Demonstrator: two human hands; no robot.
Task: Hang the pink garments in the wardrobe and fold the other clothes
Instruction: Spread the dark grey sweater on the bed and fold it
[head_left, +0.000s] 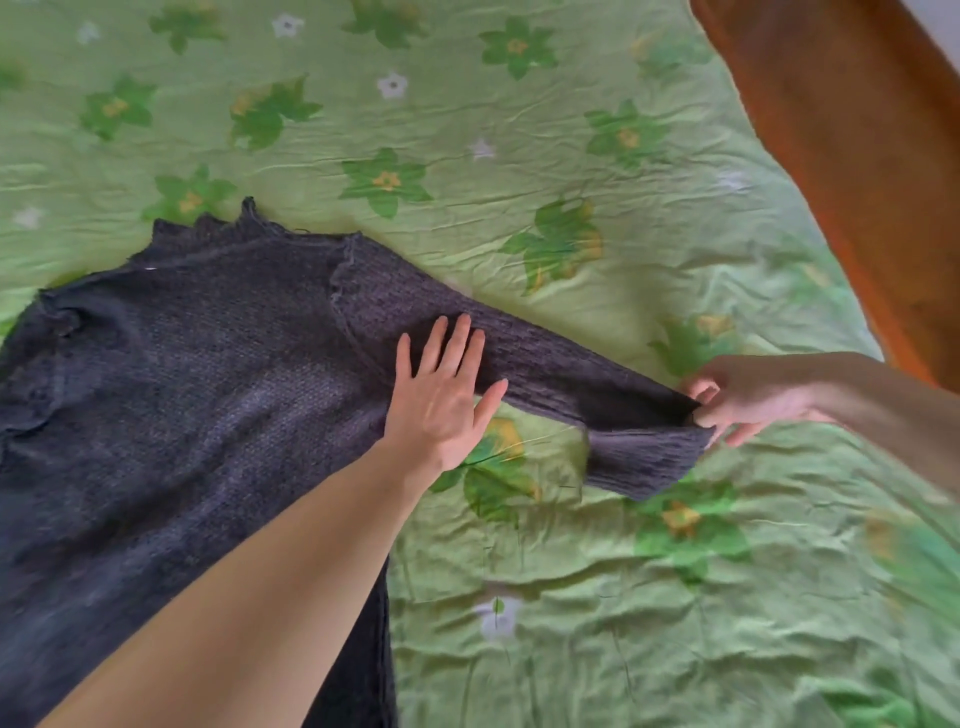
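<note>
Left hand (444, 389): fingers spread and straight, palm flat on the sweater where the sleeve joins the body, pinning it to the bed.

Right hand (737, 400): fingers curled, pinching the cuff (649, 457) at the sleeve's far right end; the cuff flares and hangs slightly below the grip.

Sleeve (519, 353): ribbed, dark grey. Its long axis runs from the shoulder seam at centre out to the right and slightly nearer, drawn fairly straight between the two hands. The right hand holds the free end; the left hand marks the likely fold line.

Sweater (182, 389): dark grey knit, not pink, so judged one to fold. Body lies flat at left, wavy collar at the far edge, hem running off the near edge. Judged next move: carry the cuff leftward across the body, pivoting at the left palm.

Bedsheet (519, 104): green, flower print, wrinkled, beneath everything.

Wooden board (857, 156): brown, far right corner.
</note>
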